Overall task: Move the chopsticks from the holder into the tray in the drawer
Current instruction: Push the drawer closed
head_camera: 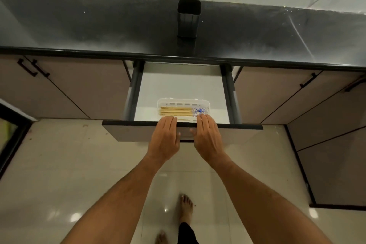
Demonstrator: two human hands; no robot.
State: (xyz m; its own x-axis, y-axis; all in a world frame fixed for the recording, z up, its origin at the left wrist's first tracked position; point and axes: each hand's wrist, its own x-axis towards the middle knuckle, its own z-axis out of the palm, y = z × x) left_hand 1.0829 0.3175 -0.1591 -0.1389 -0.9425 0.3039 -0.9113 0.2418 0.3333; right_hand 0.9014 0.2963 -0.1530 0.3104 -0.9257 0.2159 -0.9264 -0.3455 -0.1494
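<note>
a: two hands on the drawer point(182, 131) front, side by side. left hand point(165, 137) and right hand point(208, 138) both lie flat, fingers straight and released, grasping nothing, tips over the front's top edge.

b: and the chopsticks point(182, 111)?

a: in the tray point(164, 103), which sits inside the drawer just behind the front. they lie flat as one bundle across it, patterned ends toward the right. the holder point(188, 18) stands on the counter point(79, 25) well behind the drawer, and looks empty, though i can't see to its bottom.

b: so the moving looks done. closing next?

a: that's my guess. to do it well, push with both palms evenly so the drawer runs straight on its rails, and go slow, since the tray is loose and could slide back with a hard shove.

b: fingers?

a: draw the tips off the top edge before the front meets the counter, or they'll be pinched.
</note>
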